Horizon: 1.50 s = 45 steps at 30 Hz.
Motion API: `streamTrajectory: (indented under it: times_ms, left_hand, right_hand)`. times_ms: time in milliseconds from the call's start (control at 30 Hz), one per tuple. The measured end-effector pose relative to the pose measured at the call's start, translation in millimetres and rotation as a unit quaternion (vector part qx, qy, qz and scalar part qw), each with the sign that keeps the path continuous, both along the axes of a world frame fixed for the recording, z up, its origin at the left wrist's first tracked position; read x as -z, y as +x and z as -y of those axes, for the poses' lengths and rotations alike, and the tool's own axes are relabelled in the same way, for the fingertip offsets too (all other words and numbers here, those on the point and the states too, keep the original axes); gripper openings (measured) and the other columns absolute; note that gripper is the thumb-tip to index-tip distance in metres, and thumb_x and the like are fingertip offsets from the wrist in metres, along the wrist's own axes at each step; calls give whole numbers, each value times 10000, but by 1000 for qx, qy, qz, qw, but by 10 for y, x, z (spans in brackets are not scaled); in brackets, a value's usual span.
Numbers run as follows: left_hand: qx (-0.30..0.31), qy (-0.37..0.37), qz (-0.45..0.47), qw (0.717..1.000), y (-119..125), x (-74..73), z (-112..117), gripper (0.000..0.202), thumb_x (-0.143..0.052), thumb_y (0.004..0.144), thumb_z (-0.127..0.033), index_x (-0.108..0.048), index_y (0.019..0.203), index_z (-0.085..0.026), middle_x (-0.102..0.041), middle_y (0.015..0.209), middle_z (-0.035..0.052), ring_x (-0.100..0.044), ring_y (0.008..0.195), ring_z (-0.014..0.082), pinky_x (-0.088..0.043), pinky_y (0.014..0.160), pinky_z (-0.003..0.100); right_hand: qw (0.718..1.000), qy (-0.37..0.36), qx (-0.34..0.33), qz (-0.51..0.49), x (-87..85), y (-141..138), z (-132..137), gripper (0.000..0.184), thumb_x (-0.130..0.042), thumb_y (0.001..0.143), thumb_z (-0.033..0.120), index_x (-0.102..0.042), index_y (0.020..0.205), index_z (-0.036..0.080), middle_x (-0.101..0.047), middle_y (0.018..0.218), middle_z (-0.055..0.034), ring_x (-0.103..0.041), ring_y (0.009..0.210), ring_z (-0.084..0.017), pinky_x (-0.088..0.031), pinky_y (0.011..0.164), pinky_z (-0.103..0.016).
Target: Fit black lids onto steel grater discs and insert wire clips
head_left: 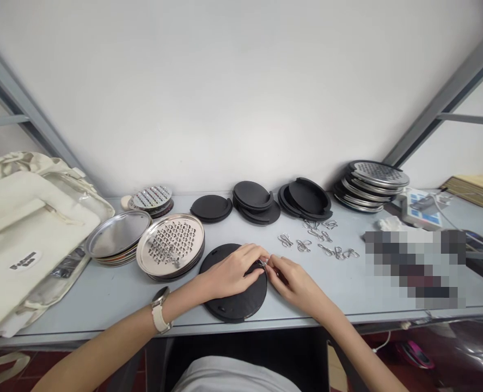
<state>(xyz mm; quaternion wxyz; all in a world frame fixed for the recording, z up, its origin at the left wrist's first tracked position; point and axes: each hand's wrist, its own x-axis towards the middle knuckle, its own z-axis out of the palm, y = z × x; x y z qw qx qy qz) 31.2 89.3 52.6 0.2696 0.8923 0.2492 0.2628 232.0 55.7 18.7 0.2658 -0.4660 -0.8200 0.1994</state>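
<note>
A round black disc (pixel 238 306) lies flat near the table's front edge, with small slots in its face. Across its upper right part rests my left hand (pixel 236 270), thumb and fingers closing toward a small metal wire clip (pixel 262 263) at the disc's rim. My right hand (pixel 291 279) meets it there from the right, its fingers curled and pinched at the same clip. The clip is mostly covered by fingertips. Loose wire clips (pixel 303 246) of the same kind lie scattered just beyond my right hand.
Left of the disc are a stack topped by a perforated metal plate (pixel 171 245), a stack of plain metal plates (pixel 118 234) and a cream bag (pixel 32 218). Black round holders (pixel 252 195) line the wall. At right stand more stacked plates (pixel 382 173) and a white box (pixel 421 209).
</note>
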Motion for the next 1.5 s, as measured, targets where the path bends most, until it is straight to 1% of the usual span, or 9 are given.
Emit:
streamTrajectory:
  times_ms: [367,700,933,1100,1200,1267,1333,1400,1500]
  left_hand:
    - [1,3,0,1000,-5,6,-7,249,-519,887,-92,-498,1111,-198,-574,1084,50,-548,1053,188,-445,939,313]
    - [-4,-1,12,1000,9,34,-13,286,-525,878,-86,-485,1136,-203,-583,1100,50,-563,1027,182,-470,902,303]
    - [11,-45,22,999,11,28,8,296,-486,889,-70,-480,1150,-210,-587,1096,47,-598,986,164,-484,879,289]
    - [-3,1,-1,1000,2,-23,23,274,-500,877,-77,-495,1120,-205,-569,1062,51,-554,1028,191,-449,923,323]
    - [-12,29,-8,999,-1,-61,25,299,-517,867,-88,-486,1140,-206,-554,1079,55,-523,1070,205,-421,968,349]
    - [-13,39,-11,999,1,-77,24,322,-517,866,-92,-472,1161,-212,-547,1093,57,-511,1084,211,-409,983,368]
    - [-11,42,-16,999,3,-86,22,323,-513,865,-90,-465,1160,-212,-542,1094,58,-506,1082,214,-406,982,374]
    - [-12,36,-21,999,6,-86,19,286,-512,865,-93,-473,1122,-210,-541,1072,56,-509,1059,215,-414,964,370]
    - [-22,27,-23,999,9,-74,14,216,-519,864,-107,-478,1051,-208,-540,1033,50,-516,1016,214,-421,936,364]
  right_hand:
    - [1000,2,-4,2,-17,-7,-12,155,-375,978,201,-418,829,216,-524,721,-1,-519,660,-167,-367,601,-262]
    - [999,41,6,3,33,-12,1,185,-380,980,216,-386,795,221,-505,710,3,-506,650,-161,-360,593,-260]
    - [997,51,44,-30,60,32,5,204,-364,987,254,-384,786,223,-424,661,30,-438,588,-145,-347,575,-256]
    - [996,55,47,-44,51,35,9,184,-366,989,256,-428,820,218,-457,684,21,-456,602,-143,-366,588,-249]
    - [989,91,91,-75,33,27,10,148,-374,988,253,-459,873,214,-501,725,7,-484,631,-146,-382,614,-248]
    - [984,99,118,-92,20,17,2,139,-379,988,258,-465,886,215,-507,727,7,-489,625,-145,-387,618,-247]
    - [985,82,120,-96,13,-3,-14,145,-377,988,265,-461,879,218,-504,712,12,-490,606,-144,-393,609,-245]
    - [990,59,98,-86,12,-31,-31,153,-367,989,265,-453,870,221,-516,713,9,-500,601,-147,-399,603,-246]
    - [996,33,66,-42,20,-66,-43,168,-354,983,252,-442,843,223,-530,704,1,-514,608,-160,-399,589,-251]
